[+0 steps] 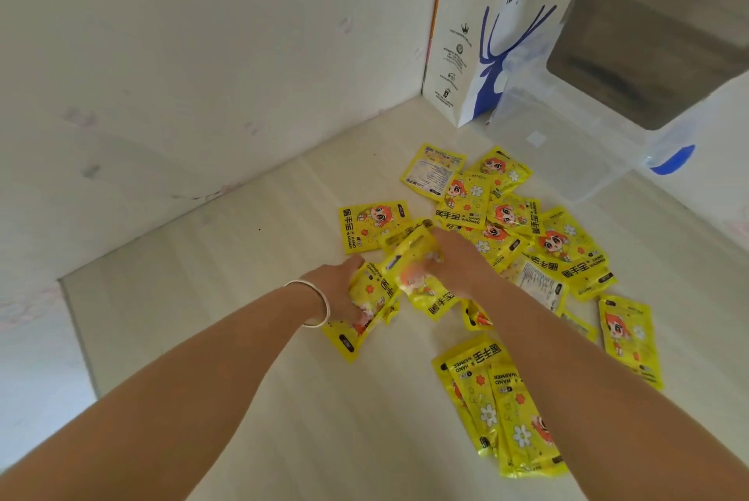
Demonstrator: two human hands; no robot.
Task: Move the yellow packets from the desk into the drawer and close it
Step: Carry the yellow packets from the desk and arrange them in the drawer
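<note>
Several yellow hand-warmer packets (563,245) lie scattered over the pale wooden desk (251,298), mostly right of centre. My left hand (344,286), with a white bangle on the wrist, grips a bunch of packets (373,298) at the pile's near left. My right hand (458,257) reaches in from the right and curls over other packets (421,277) beside the left hand. A single packet (371,225) lies just beyond both hands. More packets (506,411) lie under my right forearm. No drawer is in view.
A white and blue paper coffee bag (510,26) stands in the back corner against the wall. A clear plastic box (567,136) with a blue latch sits to its right. A grey-brown bin-like shape (656,34) fills the top right.
</note>
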